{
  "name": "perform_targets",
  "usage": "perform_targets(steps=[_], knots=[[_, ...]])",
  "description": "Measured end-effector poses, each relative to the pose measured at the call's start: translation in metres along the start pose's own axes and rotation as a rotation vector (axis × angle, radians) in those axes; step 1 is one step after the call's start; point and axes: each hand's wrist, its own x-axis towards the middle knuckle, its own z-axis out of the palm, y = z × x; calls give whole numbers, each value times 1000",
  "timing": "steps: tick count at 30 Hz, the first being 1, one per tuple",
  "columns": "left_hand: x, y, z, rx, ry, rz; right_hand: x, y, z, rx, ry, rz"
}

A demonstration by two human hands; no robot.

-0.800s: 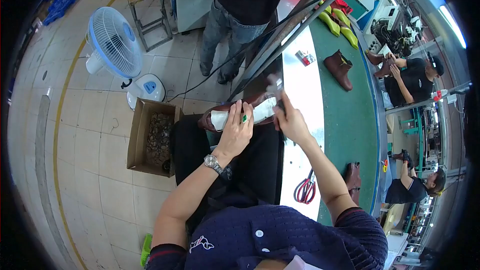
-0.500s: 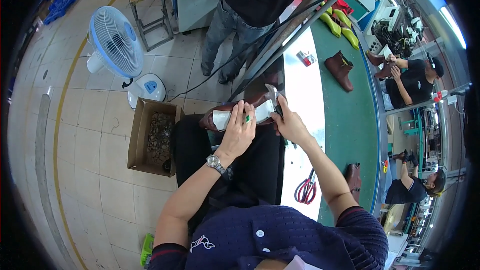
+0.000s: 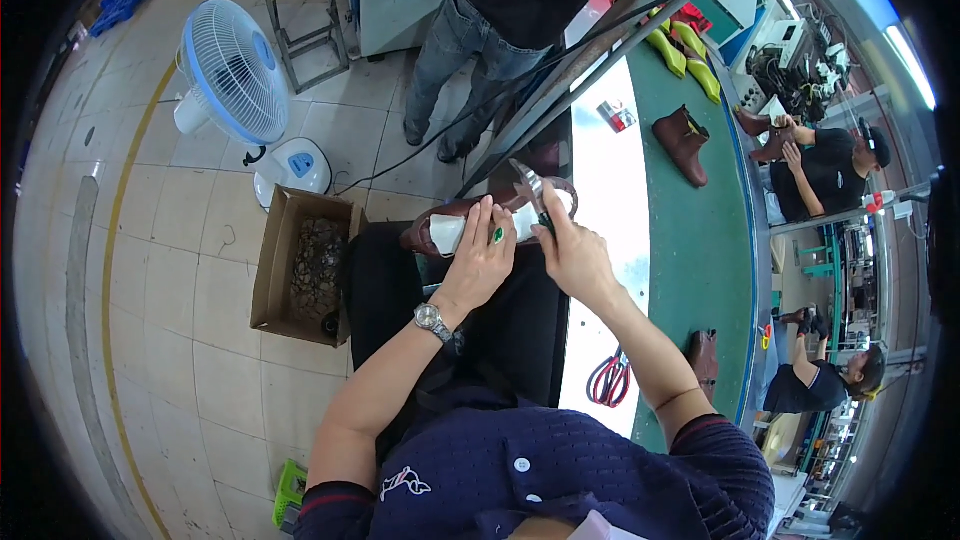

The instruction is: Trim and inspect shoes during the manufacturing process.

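Brown shoe (image 3: 455, 209) lies across the person's lap at the centre of the frame, white strip (image 3: 447, 234) uppermost, with the left hand (image 3: 478, 265) laid flat-fingered over it, whether gripping I cannot tell, and the right hand (image 3: 578, 252) grasping a metal-headed tool (image 3: 530, 182).

Brown shoe (image 3: 523, 219), white-faced upward, beneath metal-headed tool (image 3: 532, 183)

Bright overall, the white tabletop (image 3: 608, 175) washed out, edges bent dark.
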Motion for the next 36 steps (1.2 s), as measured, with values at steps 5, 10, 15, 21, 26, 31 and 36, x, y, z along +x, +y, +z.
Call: perform_targets(steps=[5, 10, 15, 21, 26, 31, 36], knots=[[18, 3, -19, -397, -136, -312, 4, 15, 3, -172, -174, -6], [8, -14, -33, 69, -354, -159, 5, 8, -11, -115, -137, -102], [-1, -12, -30, 70, -290, -73, -1, -7, 13, 73, 143, -40], [-11, -14, -28, 54, -197, -85, 1, -21, 4, 19, 16, -78], [3, -23, -46, -182, -229, -238, 5, -9, 19, -91, -95, -105], [-7, -37, -49, -126, -368, -275, 3, -27, 22, 63, 52, -86], [-17, -40, -47, -168, -300, -217, 9, -34, 13, -69, -102, -103]])
